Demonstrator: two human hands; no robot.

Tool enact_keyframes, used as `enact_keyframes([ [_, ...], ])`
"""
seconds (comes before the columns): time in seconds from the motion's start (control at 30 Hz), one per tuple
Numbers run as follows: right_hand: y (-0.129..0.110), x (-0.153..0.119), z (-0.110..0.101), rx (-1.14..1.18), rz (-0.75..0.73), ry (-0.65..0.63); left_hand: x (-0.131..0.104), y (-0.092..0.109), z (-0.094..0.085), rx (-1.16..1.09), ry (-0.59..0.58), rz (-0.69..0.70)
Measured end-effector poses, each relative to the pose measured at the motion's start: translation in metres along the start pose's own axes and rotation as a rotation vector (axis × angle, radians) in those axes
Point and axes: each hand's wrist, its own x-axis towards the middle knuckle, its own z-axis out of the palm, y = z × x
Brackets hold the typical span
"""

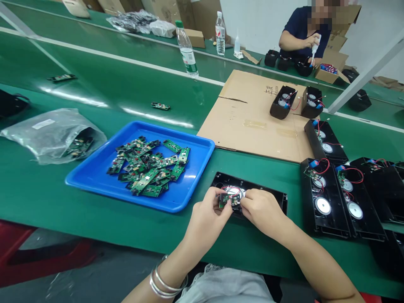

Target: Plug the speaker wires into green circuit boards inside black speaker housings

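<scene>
A small green circuit board point(224, 199) is pinched between the thumb and fingers of my left hand point(210, 212). My right hand point(260, 207) has its fingers pressed together at the board's right end; whatever they grip there is too small to name. Under both hands lies a black speaker housing point(269, 194) with a round silver speaker point(234, 192) and a red wire near the board. To the left, a blue tray point(202, 162) holds a pile of similar green boards point(145, 180).
Several black housings point(323, 206) with wires stand at the right. Behind is a flat cardboard sheet point(252, 122) bearing two more. A plastic bag of boards point(53, 130) lies left; a green-capped bottle point(188, 57) stands behind. Across the bench a person point(299, 38) holds a white bottle.
</scene>
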Motion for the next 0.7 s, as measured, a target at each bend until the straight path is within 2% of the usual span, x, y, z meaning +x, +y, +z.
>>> enact_keyframes([
  [0.2,-0.001,-0.001,0.004,-0.063,-0.131,0.017,0.000,0.003,0.002,-0.155,-0.089,-0.071],
  [0.33,-0.005,-0.003,0.002,-0.100,-0.163,0.017,-0.002,0.000,0.003,-0.078,-0.137,-0.003],
  [0.43,-0.004,-0.004,0.001,-0.055,-0.075,-0.011,-0.001,-0.001,-0.001,-0.083,-0.207,0.056],
  [0.6,0.002,-0.002,-0.006,0.196,0.205,-0.046,0.005,0.000,-0.015,-0.083,-0.316,0.181],
  [0.7,0.006,0.001,-0.013,0.318,0.182,-0.127,0.008,0.000,-0.020,-0.080,-0.398,0.236],
])
